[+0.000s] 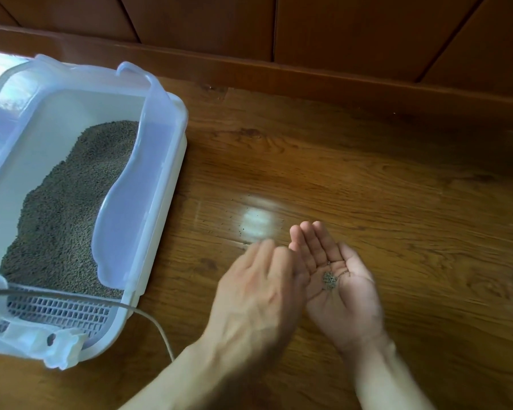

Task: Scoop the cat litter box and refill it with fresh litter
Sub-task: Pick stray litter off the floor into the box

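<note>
A white litter box with a translucent rim guard stands on the wooden floor at the left. Grey-brown litter is heaped inside it, and a slotted grate shows at its near end. My right hand lies palm up over the floor, fingers straight, with a small pile of litter grains in the palm. My left hand, back up and blurred, hovers beside it, its fingers touching or just above the edge of the right palm.
A few loose grains dot the glossy floor near a bright reflection. A thin grey cord runs across the box's near end and down to the floor. A wooden skirting and panelled wall close the far side.
</note>
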Demonstrator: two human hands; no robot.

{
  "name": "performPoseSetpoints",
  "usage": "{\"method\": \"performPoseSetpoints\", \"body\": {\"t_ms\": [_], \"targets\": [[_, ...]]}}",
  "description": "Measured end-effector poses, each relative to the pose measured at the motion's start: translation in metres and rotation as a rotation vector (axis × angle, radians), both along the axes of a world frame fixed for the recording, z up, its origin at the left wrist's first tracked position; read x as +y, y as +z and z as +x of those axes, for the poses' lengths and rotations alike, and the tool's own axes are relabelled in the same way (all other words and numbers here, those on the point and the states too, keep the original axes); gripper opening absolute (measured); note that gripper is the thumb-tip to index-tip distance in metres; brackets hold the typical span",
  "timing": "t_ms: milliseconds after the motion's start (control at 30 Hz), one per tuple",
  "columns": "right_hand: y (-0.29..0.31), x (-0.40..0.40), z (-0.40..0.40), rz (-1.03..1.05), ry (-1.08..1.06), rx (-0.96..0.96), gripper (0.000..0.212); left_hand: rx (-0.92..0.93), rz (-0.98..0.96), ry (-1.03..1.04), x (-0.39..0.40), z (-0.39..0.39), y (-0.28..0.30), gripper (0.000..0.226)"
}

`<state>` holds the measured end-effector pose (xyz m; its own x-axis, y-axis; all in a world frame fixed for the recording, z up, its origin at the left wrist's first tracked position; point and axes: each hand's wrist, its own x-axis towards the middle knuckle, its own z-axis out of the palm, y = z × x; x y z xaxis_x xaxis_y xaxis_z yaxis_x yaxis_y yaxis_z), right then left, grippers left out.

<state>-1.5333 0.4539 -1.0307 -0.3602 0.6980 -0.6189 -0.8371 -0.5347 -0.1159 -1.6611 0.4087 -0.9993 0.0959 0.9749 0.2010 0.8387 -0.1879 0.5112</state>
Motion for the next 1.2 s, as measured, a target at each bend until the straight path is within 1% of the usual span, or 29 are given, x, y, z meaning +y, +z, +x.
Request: {"method": "performPoseSetpoints", "body": {"t_ms": [100, 167, 300, 400, 433, 500, 567, 633, 700, 800, 867, 900, 1000, 1133, 1200], "targets": [[0.002, 0.001, 0.0, -0.016, 0.0, -0.038, 0.052, 0.064, 0.073, -0.043, 0.004, 0.021, 0.005, 0.018], [0.006, 0.002, 0.003, -0.004, -0.011, -0.03, 0.051, 0.107, 0.109, -0.06, 0.006, 0.028, 0.002, 0.014], [0.01, 0.003, 0.008, 0.007, -0.038, 0.021, 0.052, 0.091, 0.156, -0.117, 0.003, 0.033, -0.001, 0.014], [0.01, 0.004, 0.01, 0.02, -0.094, 0.106, 0.035, 0.0, 0.161, -0.113, -0.001, 0.03, 0.002, 0.016], [0.01, 0.004, 0.011, 0.02, -0.118, 0.13, 0.033, -0.051, 0.165, -0.101, -0.002, 0.026, 0.003, 0.018], [0.008, 0.006, 0.013, 0.031, -0.138, 0.182, 0.034, -0.15, 0.139, -0.053, -0.005, 0.014, 0.002, 0.02], [0.004, 0.006, 0.014, 0.022, -0.118, 0.195, 0.037, -0.176, 0.041, 0.01, -0.006, -0.006, -0.005, 0.016], [-0.001, 0.007, 0.015, 0.003, -0.108, 0.153, 0.042, -0.078, -0.095, 0.033, -0.006, -0.032, -0.019, 0.013], [-0.004, 0.007, 0.015, 0.023, -0.095, 0.137, 0.043, 0.048, -0.217, -0.028, -0.006, -0.059, -0.038, 0.019], [-0.007, 0.007, 0.014, 0.029, -0.083, 0.124, 0.045, 0.174, -0.309, -0.125, -0.008, -0.085, -0.058, 0.025], [-0.008, 0.005, 0.012, 0.024, -0.077, 0.114, 0.045, 0.189, -0.325, -0.161, -0.007, -0.091, -0.066, 0.033], [-0.009, 0.004, 0.011, 0.025, -0.074, 0.115, 0.045, 0.177, -0.317, -0.17, -0.007, -0.091, -0.068, 0.031], [-0.009, 0.003, 0.008, 0.018, -0.066, 0.119, 0.047, 0.168, -0.272, -0.171, -0.006, -0.086, -0.077, 0.014], [-0.008, 0.002, 0.006, 0.021, -0.054, 0.112, 0.047, 0.16, -0.245, -0.163, -0.007, -0.085, -0.087, 0.019], [-0.008, 0.003, 0.006, 0.011, -0.057, 0.1, 0.047, 0.176, -0.23, -0.176, -0.007, -0.086, -0.086, 0.017]]}}
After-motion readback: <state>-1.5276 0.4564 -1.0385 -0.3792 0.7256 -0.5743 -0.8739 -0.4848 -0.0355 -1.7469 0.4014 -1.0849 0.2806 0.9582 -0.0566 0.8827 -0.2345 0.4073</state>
